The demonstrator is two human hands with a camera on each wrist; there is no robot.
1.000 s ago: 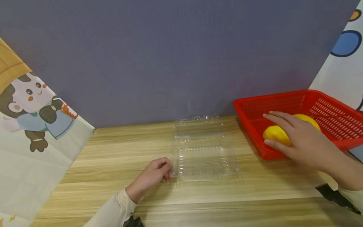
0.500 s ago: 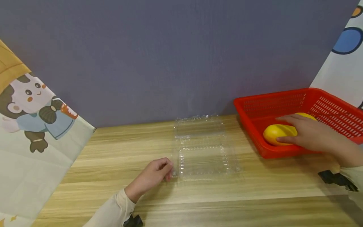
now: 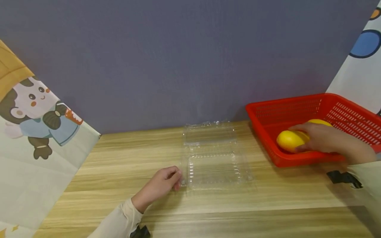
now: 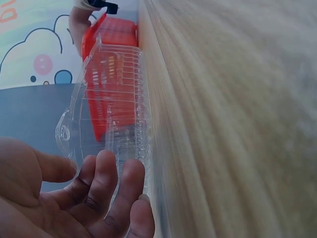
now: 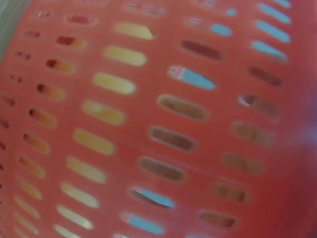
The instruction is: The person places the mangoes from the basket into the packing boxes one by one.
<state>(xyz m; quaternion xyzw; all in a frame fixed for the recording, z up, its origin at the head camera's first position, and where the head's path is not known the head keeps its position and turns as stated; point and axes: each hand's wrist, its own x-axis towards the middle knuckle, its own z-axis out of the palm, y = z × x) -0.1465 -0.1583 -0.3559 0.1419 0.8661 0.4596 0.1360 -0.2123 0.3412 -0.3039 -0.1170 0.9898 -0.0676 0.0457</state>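
In the head view a clear plastic clamshell container (image 3: 212,168) lies opened out flat on the wooden table. My left hand (image 3: 160,183) is at its near left corner, thumb and curled fingers pinching the edge. The left wrist view shows those fingers (image 4: 105,171) bent beside the clear wall; the exact contact is partly hidden. On the right, my right hand (image 3: 324,138) reaches into a red basket (image 3: 282,162) and grips a smooth yellow oval fruit (image 3: 290,140), thumb on its near side. Behind the hand, a second yellow fruit (image 3: 319,122) shows partly.
The basket's slotted wall (image 5: 163,144) fills the right wrist view, with yellow showing through its holes. A grey-blue panel (image 3: 166,66) rises behind the table (image 3: 134,152). Printed sheets with cartoon figures (image 3: 38,109) stand at the sides.
My right hand has lowered from above the yellow fruit and closed round it, its wrist shifting over the basket's near rim. My left hand and the container have hardly moved.
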